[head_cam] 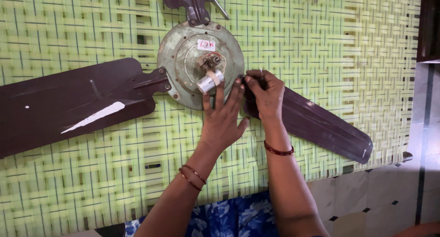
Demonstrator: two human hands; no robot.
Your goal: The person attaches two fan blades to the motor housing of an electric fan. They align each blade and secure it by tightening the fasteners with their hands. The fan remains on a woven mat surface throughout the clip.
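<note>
I see my left hand (223, 119) spread flat, fingers splayed, pressing on the lower rim of the fan motor housing (183, 58), fingertips just beside the white capacitor (210, 81) at the hub. My right hand (265, 92) is pinched shut at the housing's right edge, where the right blade (321, 124) joins; what sits between those fingertips is too small to tell. The ceiling fan lies on a green woven cot (343, 44), left blade (68, 104) stretched out, well apart from both hands.
</note>
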